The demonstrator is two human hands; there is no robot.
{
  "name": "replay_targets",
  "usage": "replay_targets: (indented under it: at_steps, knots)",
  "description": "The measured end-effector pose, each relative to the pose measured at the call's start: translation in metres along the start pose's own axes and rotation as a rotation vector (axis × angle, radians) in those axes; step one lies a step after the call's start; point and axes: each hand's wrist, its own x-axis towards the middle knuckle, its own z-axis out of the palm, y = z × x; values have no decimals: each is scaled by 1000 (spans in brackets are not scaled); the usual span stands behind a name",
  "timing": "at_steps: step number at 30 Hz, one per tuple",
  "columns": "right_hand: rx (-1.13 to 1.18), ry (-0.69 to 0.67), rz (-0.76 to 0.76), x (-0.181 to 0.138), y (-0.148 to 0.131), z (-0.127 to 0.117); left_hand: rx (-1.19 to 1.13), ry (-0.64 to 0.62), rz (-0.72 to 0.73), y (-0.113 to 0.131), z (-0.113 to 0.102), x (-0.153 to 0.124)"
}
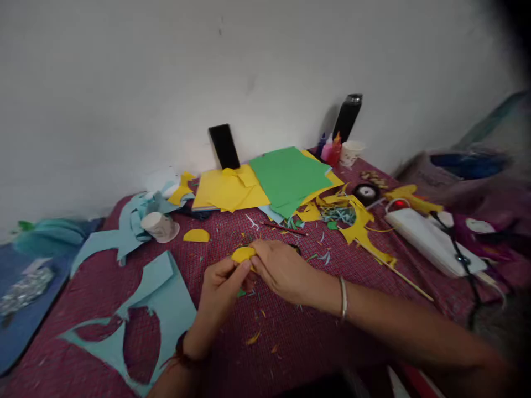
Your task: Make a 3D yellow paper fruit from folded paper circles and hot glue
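Cut-out blue paper (166, 301) lies nearest, at the near left of the red checked cloth (290, 342). Just beyond it the left hand (222, 287) and right hand (282, 271) meet at centre. The fingertips of both pinch a small yellow paper piece (243, 254) from opposite sides, seemingly to steady it just above the cloth. Green sheets (290, 177) and yellow sheets (224, 190) sit far back, out of the way.

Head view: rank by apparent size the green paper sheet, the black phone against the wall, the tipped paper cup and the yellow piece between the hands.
1. green paper sheet
2. black phone and tipped paper cup: look alike, phone farther away, so unranked
3. yellow piece, partly hidden
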Motion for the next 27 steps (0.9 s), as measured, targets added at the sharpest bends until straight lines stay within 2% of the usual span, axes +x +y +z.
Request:
replay_targets:
  at_steps: [6, 9, 12, 14, 19, 22, 27]
  knots:
    - [171, -15, 43, 4, 6, -4, 75, -67, 19, 2, -1, 5]
    - [300, -89, 56, 8, 13, -6, 171, -192, 42, 3, -7, 2]
    - [384, -197, 60, 11, 22, -4, 295, -400, 46, 1, -26, 8]
    - [425, -195, 100, 13, 29, -1, 403, -474, 42, -2, -50, 24]
    - [552, -90, 250, 22, 47, 6, 812, -250, 9, -24, -115, 87]
    - [617, -76, 290, 25, 54, 9, 994, -287, -20, -41, -132, 111]
    - [686, -59, 308, 25, 57, 13, 1129, -387, -100, -53, -139, 122]
